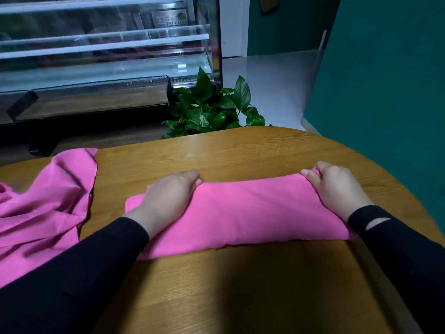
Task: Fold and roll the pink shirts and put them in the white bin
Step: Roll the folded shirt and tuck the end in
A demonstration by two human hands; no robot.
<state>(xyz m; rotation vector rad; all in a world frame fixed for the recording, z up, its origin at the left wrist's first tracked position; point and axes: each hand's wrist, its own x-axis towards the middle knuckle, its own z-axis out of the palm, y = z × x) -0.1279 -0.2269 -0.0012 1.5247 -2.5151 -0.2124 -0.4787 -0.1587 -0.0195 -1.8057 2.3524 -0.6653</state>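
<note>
A pink shirt (245,213), folded into a long flat band, lies across the middle of the wooden table (240,297). My left hand (168,198) grips its far edge near the left end, fingers curled over the cloth. At the band's far right corner, my right hand (337,186) pinches the fabric with curled fingers. A second pink shirt (45,203) lies loose and crumpled at the table's left side. No white bin is in view.
A leafy green plant (209,107) stands on the floor just beyond the table's far edge. Behind it is a glass display freezer (103,49). A teal wall (385,92) runs along the right.
</note>
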